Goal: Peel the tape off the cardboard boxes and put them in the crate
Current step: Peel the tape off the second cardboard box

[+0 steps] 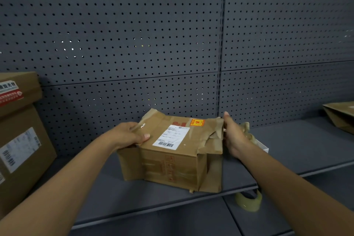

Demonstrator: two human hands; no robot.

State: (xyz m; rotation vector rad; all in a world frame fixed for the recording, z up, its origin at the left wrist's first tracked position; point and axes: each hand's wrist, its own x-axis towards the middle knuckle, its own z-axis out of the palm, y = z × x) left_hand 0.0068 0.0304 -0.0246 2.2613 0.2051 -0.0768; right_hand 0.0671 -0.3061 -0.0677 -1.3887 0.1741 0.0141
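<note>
Both hands hold crumpled, taped cardboard box (168, 151); R grip unclear.

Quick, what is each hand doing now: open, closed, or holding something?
Left hand: grips the top left edge of the cardboard box.
Right hand: holds the box's torn right flap.

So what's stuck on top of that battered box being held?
On the cardboard box top sit a white shipping label and an orange sticker. The left hand covers its left corner; the right hand holds the torn flap.
</note>
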